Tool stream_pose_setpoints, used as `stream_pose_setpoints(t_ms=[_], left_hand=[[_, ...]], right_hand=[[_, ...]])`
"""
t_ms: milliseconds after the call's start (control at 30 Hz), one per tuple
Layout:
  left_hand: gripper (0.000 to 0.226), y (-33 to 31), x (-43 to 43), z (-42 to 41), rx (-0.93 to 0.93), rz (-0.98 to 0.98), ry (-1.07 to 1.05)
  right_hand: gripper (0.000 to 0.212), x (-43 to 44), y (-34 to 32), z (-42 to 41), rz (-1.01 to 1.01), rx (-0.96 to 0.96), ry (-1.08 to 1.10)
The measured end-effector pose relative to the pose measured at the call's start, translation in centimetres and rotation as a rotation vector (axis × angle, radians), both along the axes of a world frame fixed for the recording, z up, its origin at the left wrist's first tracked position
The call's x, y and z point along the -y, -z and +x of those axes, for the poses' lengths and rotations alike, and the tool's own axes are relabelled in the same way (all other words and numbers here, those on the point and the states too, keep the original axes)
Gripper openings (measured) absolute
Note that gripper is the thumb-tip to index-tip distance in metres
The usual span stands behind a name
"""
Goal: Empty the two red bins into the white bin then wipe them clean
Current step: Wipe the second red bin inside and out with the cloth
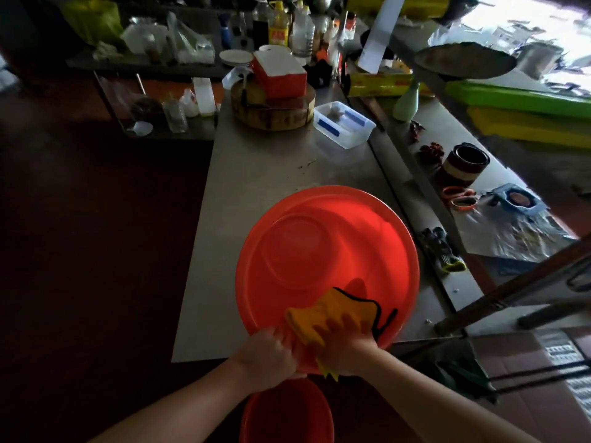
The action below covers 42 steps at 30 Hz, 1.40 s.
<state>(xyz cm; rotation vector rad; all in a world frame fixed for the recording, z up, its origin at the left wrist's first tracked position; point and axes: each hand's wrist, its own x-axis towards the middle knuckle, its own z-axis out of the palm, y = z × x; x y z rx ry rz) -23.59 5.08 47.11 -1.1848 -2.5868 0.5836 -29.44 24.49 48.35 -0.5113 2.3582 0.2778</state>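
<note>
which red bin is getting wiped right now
The large red bin on the table: the right hand holds a yellow cloth against it, the left hand grips its rim. The red bin below is untouched.

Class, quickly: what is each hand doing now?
Left hand: grips the rim of the round red plastic basin.
Right hand: holds the black-edged yellow cloth against it.
</note>
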Motion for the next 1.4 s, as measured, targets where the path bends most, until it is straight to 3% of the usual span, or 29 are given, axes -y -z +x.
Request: stream_pose_setpoints(t_ms=[467,700,867,1033,1400], left_hand=[[0.052,-0.2,-0.6,-2.1,-0.016,0.097,-0.008],[0.056,-1.3,0.2,-1.9,-0.005,0.079,-0.033],[0.057,-1.9,0.4,-1.6,-0.047,0.111,-0.008],[0.057,-1.7,0.3,-1.7,-0.079,0.142,0.016],[0.056,-0.7,-0.2,-1.4,-0.044,0.182,0.023]], right_hand=[[0.059,3.6,8.1,-10.6,-0.100,-0.120,-0.075],[0.067,3.3,4.3,-7.8,-0.021,0.037,-0.044],[0.063,1.4,-0.3,-4.1,0.052,0.106,-0.203],[0.071,-0.2,-1.8,-3.3,0.061,0.112,-0.140],[0.065,3.3,5.3,-9.9,-0.048,0.066,-0.089]])
